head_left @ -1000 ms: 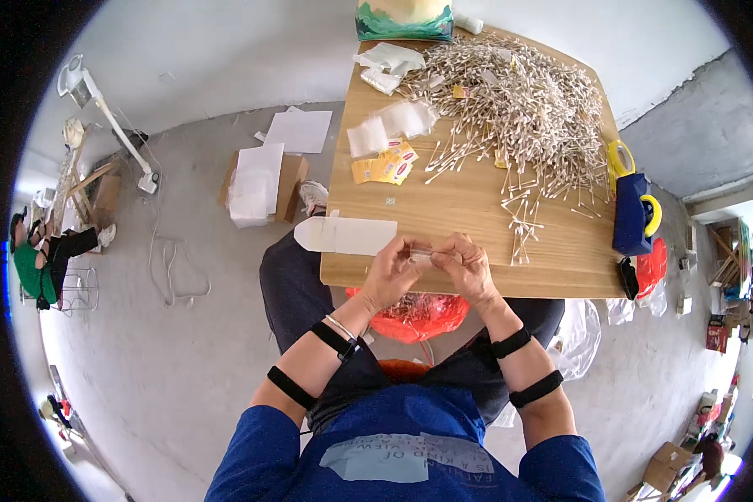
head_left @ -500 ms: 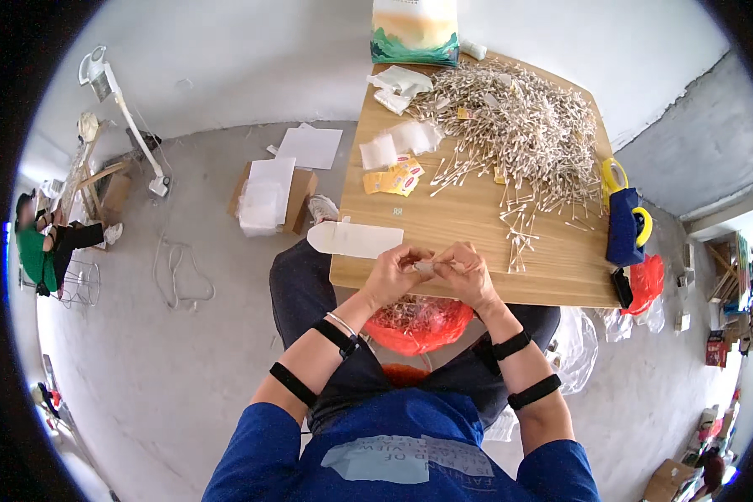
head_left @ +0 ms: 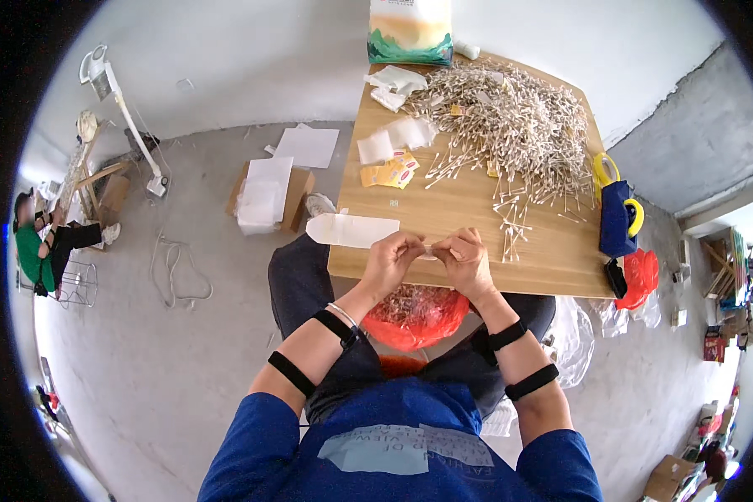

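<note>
At the table's near edge, my left hand (head_left: 390,264) and my right hand (head_left: 468,266) pinch a small whitish, filmy piece (head_left: 427,254) between their fingertips; its kind is too small to tell. Below them, between my knees, a red plastic bag (head_left: 418,320) holds a heap of thin, clear-looking bits. A long white card strip (head_left: 351,230) lies left of my left hand. Loose cotton swabs (head_left: 512,226) are scattered beyond my right hand, in front of a large pile of cotton swabs (head_left: 519,125). Yellow printed cards (head_left: 386,172) lie farther left beside translucent small bags (head_left: 408,132).
A tape dispenser (head_left: 616,219) with yellow rolls stands at the wooden table's (head_left: 443,209) right edge. A printed bag (head_left: 410,32) stands at the back. Left on the floor is a cardboard box (head_left: 296,199) with white sheets. Another person (head_left: 42,247) sits far left.
My hands have moved slightly apart, and the whitish piece now spans the gap between their fingertips. The view has shifted a little; the things on the table stay put.
</note>
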{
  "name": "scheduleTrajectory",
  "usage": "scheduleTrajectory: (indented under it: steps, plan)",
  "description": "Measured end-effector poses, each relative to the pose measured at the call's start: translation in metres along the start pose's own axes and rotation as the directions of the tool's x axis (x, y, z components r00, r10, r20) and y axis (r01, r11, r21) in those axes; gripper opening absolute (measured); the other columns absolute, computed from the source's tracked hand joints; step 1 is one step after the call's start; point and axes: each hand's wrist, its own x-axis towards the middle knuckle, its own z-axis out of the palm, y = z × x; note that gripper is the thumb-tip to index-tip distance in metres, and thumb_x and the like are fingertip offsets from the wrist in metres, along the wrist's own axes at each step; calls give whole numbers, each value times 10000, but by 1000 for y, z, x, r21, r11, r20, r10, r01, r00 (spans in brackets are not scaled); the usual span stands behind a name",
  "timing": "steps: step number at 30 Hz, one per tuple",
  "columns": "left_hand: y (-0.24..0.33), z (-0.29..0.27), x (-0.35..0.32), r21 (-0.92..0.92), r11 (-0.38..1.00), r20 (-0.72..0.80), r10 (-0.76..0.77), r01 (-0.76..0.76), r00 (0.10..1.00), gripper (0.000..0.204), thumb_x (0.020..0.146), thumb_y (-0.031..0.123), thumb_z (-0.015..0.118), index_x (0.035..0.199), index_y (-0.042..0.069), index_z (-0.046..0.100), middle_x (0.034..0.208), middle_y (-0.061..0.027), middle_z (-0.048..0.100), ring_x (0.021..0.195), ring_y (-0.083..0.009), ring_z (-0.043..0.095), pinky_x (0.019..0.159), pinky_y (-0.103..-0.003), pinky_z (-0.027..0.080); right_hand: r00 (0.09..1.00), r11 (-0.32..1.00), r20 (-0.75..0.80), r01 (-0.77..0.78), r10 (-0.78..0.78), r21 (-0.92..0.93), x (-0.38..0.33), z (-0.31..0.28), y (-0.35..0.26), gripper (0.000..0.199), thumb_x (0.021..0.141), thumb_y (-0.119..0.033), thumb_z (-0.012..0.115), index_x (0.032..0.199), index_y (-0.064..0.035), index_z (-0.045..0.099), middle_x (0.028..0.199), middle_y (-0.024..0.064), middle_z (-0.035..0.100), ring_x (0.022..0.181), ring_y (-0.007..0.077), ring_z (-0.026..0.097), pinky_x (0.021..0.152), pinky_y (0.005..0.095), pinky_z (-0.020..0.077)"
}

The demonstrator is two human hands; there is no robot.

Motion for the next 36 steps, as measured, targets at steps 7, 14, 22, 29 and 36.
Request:
scheduleTrajectory:
  steps: [7,14,22,29,36]
  plan:
    - [4,-9,9,136,986,90,86,-98,992,148,841,51,707,962,-14,652,1062,-140,676,919,-211,664,798,-320,549,999,999,30,-33,34,-16,6,-4,2,120,721,-23,743,804,-92,692,803,60,591,827,296,546,729,391,486]
    - [4,-10,9,578,645,150,519,-500,842,217,701,29,736,913,64,706,1007,-53,670,948,-261,615,814,-351,532,972,963,48,234,-230,-137,5,-5,-3,190,709,-8,704,881,-72,655,917,57,610,912,281,570,779,383,506]
    - [0,-8,2,717,453,206,590,-531,781,286,650,61,691,933,90,724,932,14,652,918,-214,592,825,-365,516,896,798,86,428,-435,-424,-5,-3,4,206,694,-104,654,897,-69,661,1019,47,620,973,246,597,810,387,526]
    - [3,-11,9,751,359,251,621,-554,743,288,727,168,618,991,121,724,960,23,625,984,-192,549,890,-371,492,902,818,108,426,-418,-387,1,-4,2,253,692,-116,645,939,-67,672,1054,53,634,979,234,607,791,362,533]
    - [-3,-13,9,811,254,290,608,-527,739,258,750,218,629,982,162,728,951,71,635,951,-158,540,919,-367,431,855,702,151,497,-496,-511,5,-2,4,213,719,-142,661,925,-93,683,1052,41,629,1024,221,580,802,357,515]
